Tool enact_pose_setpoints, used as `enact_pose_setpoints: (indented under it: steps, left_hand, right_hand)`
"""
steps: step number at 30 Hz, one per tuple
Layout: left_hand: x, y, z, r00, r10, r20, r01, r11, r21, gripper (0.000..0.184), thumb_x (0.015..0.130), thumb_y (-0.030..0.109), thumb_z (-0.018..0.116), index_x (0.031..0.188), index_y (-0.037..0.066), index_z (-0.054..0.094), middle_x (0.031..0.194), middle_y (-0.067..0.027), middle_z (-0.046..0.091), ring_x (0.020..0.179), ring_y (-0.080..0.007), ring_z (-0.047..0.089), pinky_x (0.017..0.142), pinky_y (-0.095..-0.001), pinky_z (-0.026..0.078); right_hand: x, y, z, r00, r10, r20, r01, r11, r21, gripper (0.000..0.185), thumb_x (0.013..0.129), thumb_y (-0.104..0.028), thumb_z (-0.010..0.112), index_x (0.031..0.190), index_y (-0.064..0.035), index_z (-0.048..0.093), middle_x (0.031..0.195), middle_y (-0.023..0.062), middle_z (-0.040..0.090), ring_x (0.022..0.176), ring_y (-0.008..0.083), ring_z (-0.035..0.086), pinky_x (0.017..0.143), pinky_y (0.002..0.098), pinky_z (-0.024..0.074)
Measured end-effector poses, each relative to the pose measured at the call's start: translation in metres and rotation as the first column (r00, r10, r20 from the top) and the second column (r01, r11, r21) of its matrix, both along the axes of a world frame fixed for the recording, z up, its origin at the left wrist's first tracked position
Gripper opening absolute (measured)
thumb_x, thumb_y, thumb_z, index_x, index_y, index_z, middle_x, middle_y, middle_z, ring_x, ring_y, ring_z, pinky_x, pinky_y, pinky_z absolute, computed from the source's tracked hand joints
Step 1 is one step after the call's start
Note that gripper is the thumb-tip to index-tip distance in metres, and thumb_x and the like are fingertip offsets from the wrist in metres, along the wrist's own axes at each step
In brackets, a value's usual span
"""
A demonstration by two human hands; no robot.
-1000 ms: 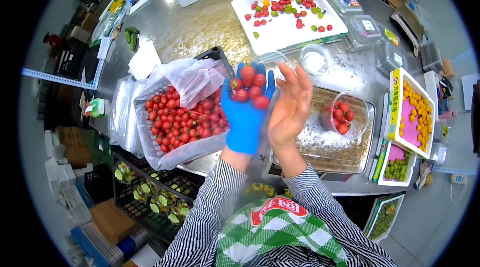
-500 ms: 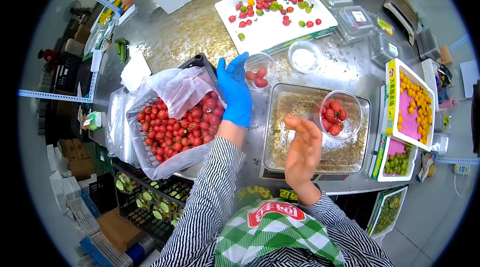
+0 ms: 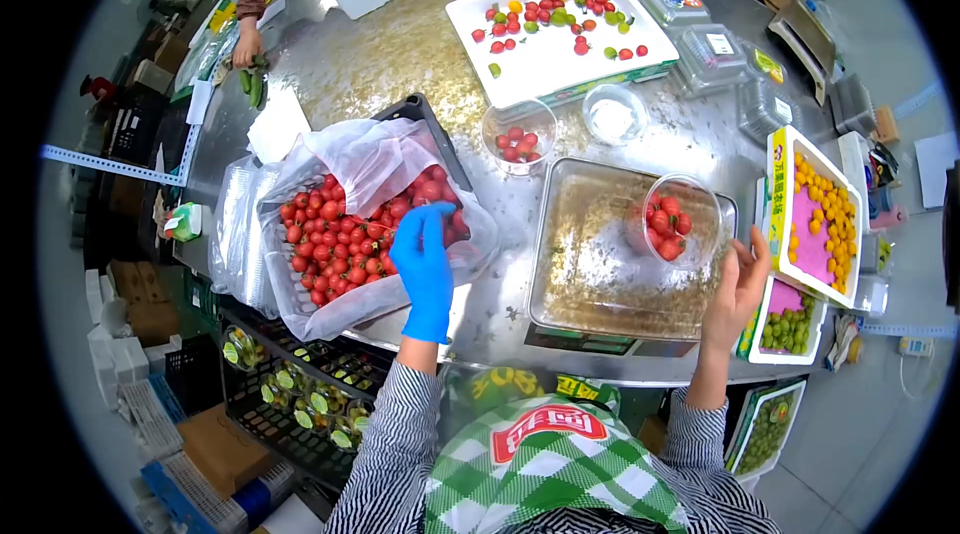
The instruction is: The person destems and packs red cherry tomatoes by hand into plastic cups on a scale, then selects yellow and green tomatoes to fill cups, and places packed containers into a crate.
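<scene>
My left hand (image 3: 424,274), in a blue glove, is over the right side of a crate lined with white mesh (image 3: 330,324) and full of small red tomatoes (image 3: 340,244). Its fingers point away from me, extended, with no tomato visible in them. My bare right hand (image 3: 736,294) is open at the right edge of a metal scale tray (image 3: 600,309), fingers slightly curled and apart. Just left of it, a clear round tub (image 3: 683,224) with several red tomatoes stands on that tray. Another clear tub (image 3: 519,137), behind the tray, holds several tomatoes.
A white foam tray (image 3: 560,54) of mixed tomatoes lies behind, near an empty-looking round tub (image 3: 614,115). Boxes of yellow fruit (image 3: 825,209) and green fruit (image 3: 790,329) stand at right. Clamshell packs (image 3: 712,52) sit far right. Another person's hand (image 3: 247,44) touches cucumbers (image 3: 252,86).
My left hand has moved from the rear tub back to the tomato crate. My right hand has moved right, off the scale tray's middle. The other person's hand has come down to the cucumbers.
</scene>
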State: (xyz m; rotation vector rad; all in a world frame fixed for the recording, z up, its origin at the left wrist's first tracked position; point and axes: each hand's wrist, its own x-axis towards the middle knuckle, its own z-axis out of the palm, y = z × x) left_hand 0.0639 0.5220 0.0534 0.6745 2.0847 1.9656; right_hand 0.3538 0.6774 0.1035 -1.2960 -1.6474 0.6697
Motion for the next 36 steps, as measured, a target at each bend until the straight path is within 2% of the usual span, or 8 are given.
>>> enact_pose_setpoints:
  steps: [8,14,19,23,26,29,33,36]
  left_hand:
    - [0.007,-0.002,-0.024,0.878,-0.118,-0.463,-0.028,0.955,-0.296,0.006,0.081,0.005,0.062,0.077,0.003,0.064,0.074,-0.0090,0.060,0.070,-0.0236,0.056,0.066,-0.0340,0.045]
    - [0.008,-0.001,-0.033,0.859,-0.122,-0.498,-0.071,0.934,-0.351,0.008,0.083,0.008,0.061,0.078,0.003,0.065,0.075,-0.0079,0.062,0.070,-0.0214,0.056,0.062,-0.0332,0.045]
    - [0.010,0.000,-0.033,0.836,-0.135,-0.531,-0.101,0.915,-0.391,0.009,0.083,0.009,0.061,0.080,0.004,0.067,0.077,-0.0074,0.063,0.071,-0.0213,0.057,0.064,-0.0328,0.045]
    - [0.013,0.000,-0.034,0.824,-0.123,-0.553,-0.123,0.914,-0.387,0.009,0.083,0.009,0.061,0.079,0.003,0.066,0.076,-0.0074,0.064,0.070,-0.0219,0.057,0.064,-0.0329,0.046]
    - [0.012,0.002,-0.035,0.814,-0.116,-0.569,-0.135,0.916,-0.379,0.010,0.083,0.009,0.061,0.077,0.002,0.065,0.075,-0.0080,0.063,0.069,-0.0221,0.057,0.063,-0.0333,0.045]
    - [0.011,0.000,-0.038,0.815,-0.101,-0.570,-0.149,0.914,-0.376,0.010,0.083,0.009,0.061,0.077,0.001,0.064,0.073,-0.0084,0.062,0.067,-0.0223,0.056,0.063,-0.0336,0.044]
    - [0.010,0.001,-0.041,0.819,-0.074,-0.569,-0.165,0.919,-0.357,0.010,0.082,0.008,0.061,0.077,0.001,0.063,0.072,-0.0085,0.061,0.065,-0.0227,0.055,0.062,-0.0339,0.044]
    - [0.011,0.002,-0.044,0.815,-0.039,-0.578,-0.206,0.913,-0.353,0.010,0.082,0.009,0.061,0.077,0.000,0.063,0.072,-0.0083,0.061,0.066,-0.0222,0.055,0.062,-0.0338,0.044]
  right_hand:
    - [-0.007,0.011,-0.014,0.973,0.125,-0.194,-0.198,0.885,-0.422,0.041,0.094,-0.015,0.049,0.133,-0.0019,0.040,0.122,0.0169,0.053,0.055,0.0113,0.059,0.041,0.0217,0.0422]
    - [-0.004,0.012,-0.025,0.964,0.097,-0.247,-0.204,0.867,-0.454,0.033,0.095,-0.006,0.039,0.127,0.0013,0.043,0.121,0.0163,0.055,0.052,0.0109,0.059,0.039,0.0213,0.0450]
    - [-0.010,-0.016,-0.004,0.975,0.177,-0.136,-0.192,0.976,-0.106,0.039,0.087,0.004,0.042,0.125,-0.0002,0.049,0.072,0.0135,0.062,0.050,0.0161,0.062,0.047,0.0302,0.0482]
    - [-0.013,-0.031,0.004,0.974,0.179,-0.139,-0.205,0.958,-0.200,0.037,0.087,0.002,0.043,0.123,0.0006,0.050,0.060,0.0111,0.059,0.050,0.0174,0.062,0.047,0.0313,0.0480]
    - [-0.003,-0.030,-0.021,0.969,0.242,-0.052,-0.245,0.910,-0.334,0.035,0.087,0.002,0.042,0.121,0.0017,0.051,0.063,0.0123,0.061,0.050,0.0171,0.062,0.046,0.0304,0.0479]
    - [-0.005,-0.037,0.001,0.945,0.154,-0.287,-0.275,0.849,-0.451,0.034,0.086,0.002,0.044,0.119,0.0034,0.052,0.070,0.0154,0.063,0.051,0.0179,0.062,0.047,0.0296,0.0482]
    - [-0.005,-0.050,0.012,0.941,0.170,-0.293,-0.236,0.949,-0.209,0.036,0.085,0.002,0.046,0.121,0.0031,0.052,0.071,0.0149,0.063,0.051,0.0173,0.061,0.047,0.0290,0.0482]
    - [0.004,-0.045,-0.009,0.949,0.252,-0.187,-0.304,0.888,-0.345,0.038,0.087,0.003,0.044,0.125,0.0021,0.049,0.076,0.0140,0.065,0.051,0.0143,0.060,0.048,0.0275,0.0482]
